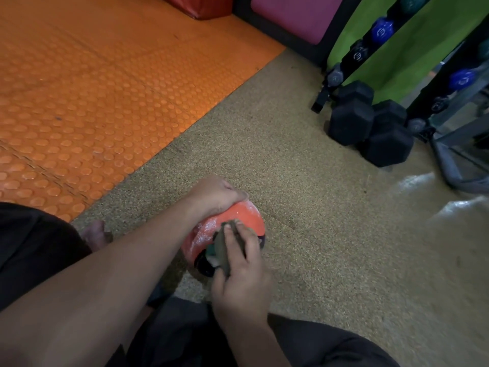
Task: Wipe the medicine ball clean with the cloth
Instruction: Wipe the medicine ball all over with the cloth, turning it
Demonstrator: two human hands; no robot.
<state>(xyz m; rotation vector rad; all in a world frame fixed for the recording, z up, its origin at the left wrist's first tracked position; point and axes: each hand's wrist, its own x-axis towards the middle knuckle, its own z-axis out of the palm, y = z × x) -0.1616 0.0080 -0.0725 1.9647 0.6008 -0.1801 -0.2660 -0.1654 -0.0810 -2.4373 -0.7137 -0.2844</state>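
Observation:
An orange medicine ball (232,218) with dark markings and a wet shine sits on the speckled floor between my knees. My left hand (215,193) grips the ball's top far side, fingers curled over it. A dark grey-green cloth (223,247) is bunched against the near right face of the ball. My right hand (242,271) holds that cloth, fingers curled over it and pressing it onto the ball. The lower part of the ball is hidden behind my hands and the cloth.
Black hex dumbbells (367,123) lie on the floor at the right, beside a rack (370,46) with blue and grey weights against a green wall. An orange studded mat (92,88) covers the floor to the left. A bare foot (95,234) rests near the ball.

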